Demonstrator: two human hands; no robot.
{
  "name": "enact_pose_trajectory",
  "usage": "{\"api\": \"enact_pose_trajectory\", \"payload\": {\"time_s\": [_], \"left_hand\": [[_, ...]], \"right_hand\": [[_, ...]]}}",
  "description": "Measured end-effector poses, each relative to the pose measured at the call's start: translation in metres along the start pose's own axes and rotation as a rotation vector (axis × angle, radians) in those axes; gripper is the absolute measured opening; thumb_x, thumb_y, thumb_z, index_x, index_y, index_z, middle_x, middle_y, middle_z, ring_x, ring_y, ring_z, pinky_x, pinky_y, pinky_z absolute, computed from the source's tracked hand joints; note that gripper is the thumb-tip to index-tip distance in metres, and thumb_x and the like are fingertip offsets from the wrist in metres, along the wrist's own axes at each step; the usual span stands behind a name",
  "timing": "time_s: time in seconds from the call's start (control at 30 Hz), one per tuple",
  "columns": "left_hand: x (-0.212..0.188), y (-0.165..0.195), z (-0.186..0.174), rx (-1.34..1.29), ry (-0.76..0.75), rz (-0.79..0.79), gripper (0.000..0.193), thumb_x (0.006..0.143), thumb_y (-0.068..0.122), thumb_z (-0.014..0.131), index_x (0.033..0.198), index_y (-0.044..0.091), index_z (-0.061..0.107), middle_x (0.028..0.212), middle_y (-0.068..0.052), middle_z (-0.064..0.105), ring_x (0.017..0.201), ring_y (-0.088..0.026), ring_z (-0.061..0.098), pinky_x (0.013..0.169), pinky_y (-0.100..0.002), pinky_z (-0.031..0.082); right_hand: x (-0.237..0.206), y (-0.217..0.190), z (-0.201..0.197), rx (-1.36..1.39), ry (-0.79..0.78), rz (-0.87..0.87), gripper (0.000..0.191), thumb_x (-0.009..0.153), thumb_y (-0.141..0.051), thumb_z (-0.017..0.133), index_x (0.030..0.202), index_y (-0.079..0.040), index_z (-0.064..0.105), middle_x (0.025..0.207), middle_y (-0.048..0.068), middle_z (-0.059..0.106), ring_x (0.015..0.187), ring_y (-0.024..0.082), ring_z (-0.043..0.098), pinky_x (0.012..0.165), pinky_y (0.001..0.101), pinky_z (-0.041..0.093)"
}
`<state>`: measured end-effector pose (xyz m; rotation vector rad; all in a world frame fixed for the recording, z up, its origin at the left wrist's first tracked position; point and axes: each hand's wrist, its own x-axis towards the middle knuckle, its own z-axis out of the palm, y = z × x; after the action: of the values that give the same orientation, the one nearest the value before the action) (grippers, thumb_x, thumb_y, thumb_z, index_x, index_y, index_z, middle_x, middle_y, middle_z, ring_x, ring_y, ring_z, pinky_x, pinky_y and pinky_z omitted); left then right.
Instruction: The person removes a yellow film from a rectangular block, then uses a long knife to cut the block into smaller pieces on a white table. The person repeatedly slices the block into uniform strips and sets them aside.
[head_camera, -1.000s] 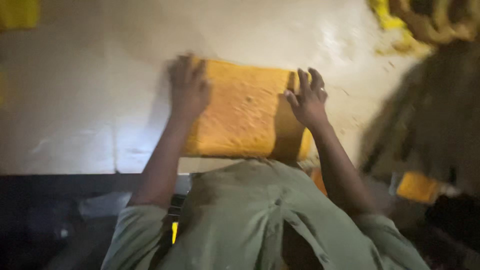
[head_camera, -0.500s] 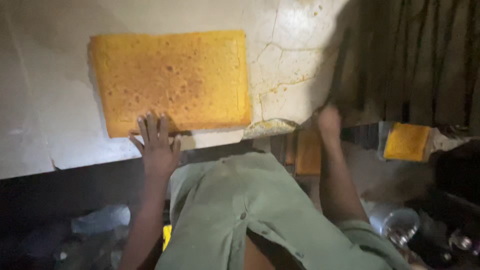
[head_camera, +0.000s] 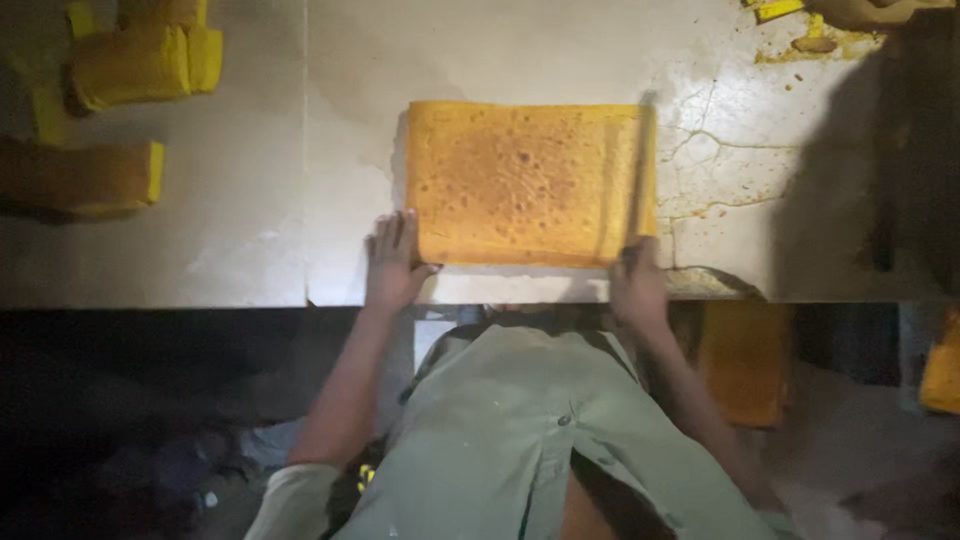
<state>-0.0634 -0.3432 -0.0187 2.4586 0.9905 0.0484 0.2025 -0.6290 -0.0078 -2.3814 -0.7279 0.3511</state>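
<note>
Large yellow sponge slab (head_camera: 525, 182) lying flat near the front edge of the pale counter (head_camera: 300, 150), about mid-width. Left hand (head_camera: 393, 262) spread flat, fingers open, pressing down at the slab's near left corner, gripping nothing. Right hand (head_camera: 637, 285) closed around the handle of a long knife (head_camera: 640, 175), blade running front to back across the slab's right end. Yellow offcut pieces (head_camera: 130, 65) stacked at the far left corner. Crumbs and scraps (head_camera: 815, 40) scattered at the far right corner. Cracks in the counter just right of the slab.
</note>
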Motion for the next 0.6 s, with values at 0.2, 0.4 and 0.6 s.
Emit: {"api": "enact_pose_trajectory", "payload": {"time_s": [0.2,0.4,0.6], "left_hand": [[0.017,-0.002,-0.013,-0.037,-0.130,0.052,0.121,0.071,0.038,0.088,0.165,0.018,0.015,0.167,-0.025,0.022,0.157,-0.040,0.013,0.125,-0.059,0.010],[0.017,-0.005,-0.011,-0.058,-0.144,0.072,0.121,0.071,0.038,0.088,0.164,0.015,0.012,0.168,-0.026,0.016,0.157,-0.042,0.007,0.123,-0.062,0.006],[0.015,0.011,-0.017,0.038,-0.150,0.052,0.124,0.070,0.043,0.087,0.162,0.016,0.010,0.168,-0.025,0.001,0.154,-0.048,0.000,0.121,-0.066,0.006]], "right_hand": [[0.037,-0.096,0.067,-0.108,-0.122,-0.033,0.045,0.095,-0.015,0.060,0.131,0.003,0.040,0.085,0.032,0.068,0.081,0.053,0.066,0.074,0.0631,0.051],[0.054,-0.140,0.078,-0.118,-0.111,-0.043,0.070,0.081,-0.018,0.070,0.133,0.009,0.032,0.085,0.034,0.069,0.079,0.055,0.067,0.070,0.0621,0.052],[0.055,-0.138,0.082,-0.187,-0.155,-0.012,0.055,0.083,-0.015,0.068,0.125,0.005,0.038,0.088,0.033,0.069,0.083,0.054,0.068,0.076,0.0606,0.054]]}}
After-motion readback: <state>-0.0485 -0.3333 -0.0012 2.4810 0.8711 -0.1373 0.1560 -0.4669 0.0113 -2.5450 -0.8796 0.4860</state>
